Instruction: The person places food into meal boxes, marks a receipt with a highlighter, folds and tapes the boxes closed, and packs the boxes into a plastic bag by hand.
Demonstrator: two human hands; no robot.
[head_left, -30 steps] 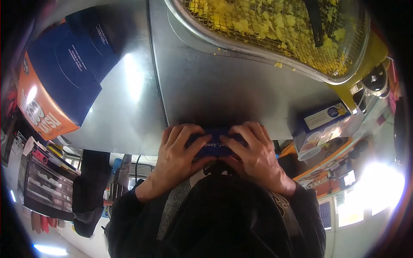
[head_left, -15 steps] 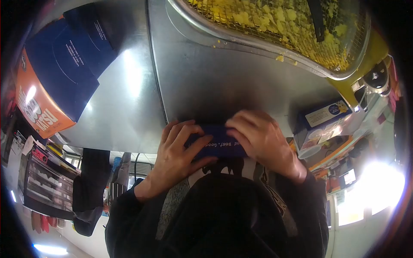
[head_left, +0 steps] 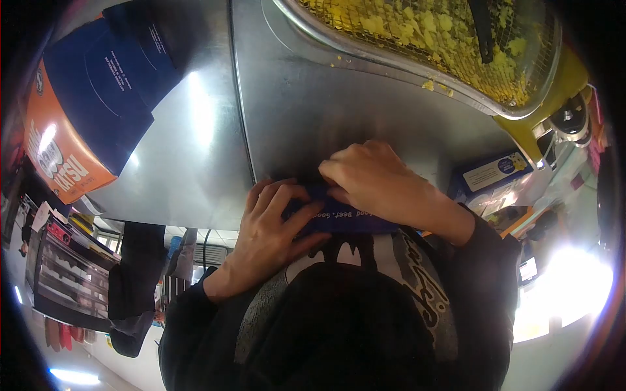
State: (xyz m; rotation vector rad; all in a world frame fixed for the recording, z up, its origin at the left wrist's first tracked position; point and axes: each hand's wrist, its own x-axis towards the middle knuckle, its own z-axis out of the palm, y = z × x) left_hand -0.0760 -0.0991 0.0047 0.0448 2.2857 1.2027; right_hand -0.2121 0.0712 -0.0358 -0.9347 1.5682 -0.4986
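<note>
A dark blue box [head_left: 355,218] with white lettering lies close to my body at the steel table's front edge. My left hand [head_left: 270,225] grips its left end, with the fingers bent over the top and the thumb on the near side. Over the box's far edge, near its middle, is my right hand [head_left: 365,179]. Its fingers are curled together against the box, and the fingertips are partly hidden. The far side of the box cannot be seen under my hands.
An orange and blue carton [head_left: 72,156] with open flaps stands at the left. At the upper right is a metal-rimmed tray [head_left: 391,65] with a wire rack, yellow crumbs and a dark utensil [head_left: 481,32]. Another blue box [head_left: 492,176] sits at the right.
My right hand has moved from the box's right end up and left to its far edge, uncovering more lettering. My left hand has stayed on the left end. The view has shifted slightly.
</note>
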